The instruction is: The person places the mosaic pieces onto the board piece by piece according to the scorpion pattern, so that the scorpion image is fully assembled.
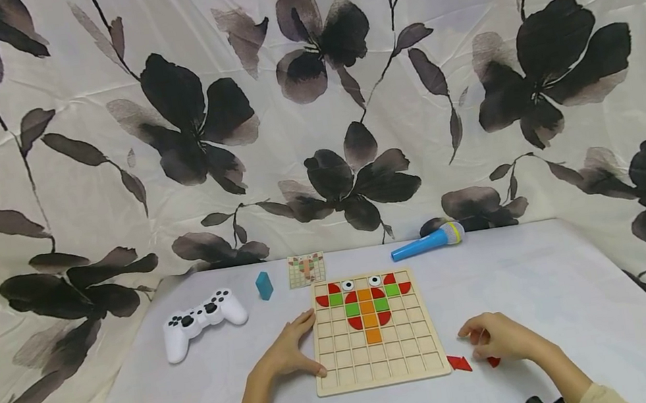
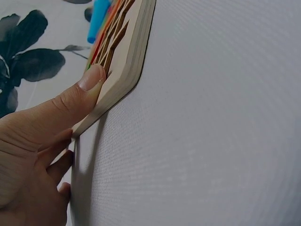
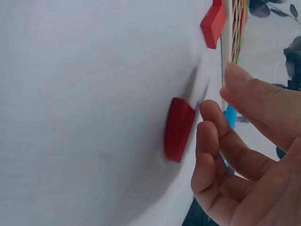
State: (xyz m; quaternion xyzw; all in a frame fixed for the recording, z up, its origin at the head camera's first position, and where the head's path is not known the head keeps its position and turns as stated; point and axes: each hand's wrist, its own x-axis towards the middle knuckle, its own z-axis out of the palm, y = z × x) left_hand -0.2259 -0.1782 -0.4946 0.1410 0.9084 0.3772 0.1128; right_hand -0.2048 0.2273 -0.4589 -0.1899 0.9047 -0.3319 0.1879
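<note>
A wooden grid board [image 1: 388, 373] lies on the table with red, green and orange pieces set in its upper cells, plus two eye pieces. My left hand [image 1: 287, 349] grips its left edge; in the left wrist view the thumb [image 2: 61, 110] presses the rim near a corner. To the right of the board, my right hand [image 1: 503, 336] hovers with loosely bent fingers and nothing between them. Just beyond its fingertips in the right wrist view lies a red block [image 3: 178, 129], apart from them. Another red piece [image 1: 459, 363] lies beside the board's lower right corner.
Behind the board lies a small pattern card [image 1: 306, 270], with a teal block [image 1: 263, 285] to its left. A white game controller [image 1: 204, 320] sits at the left. A blue toy microphone [image 1: 427, 241] lies at the back right, before a flowered cloth backdrop [image 1: 265, 134].
</note>
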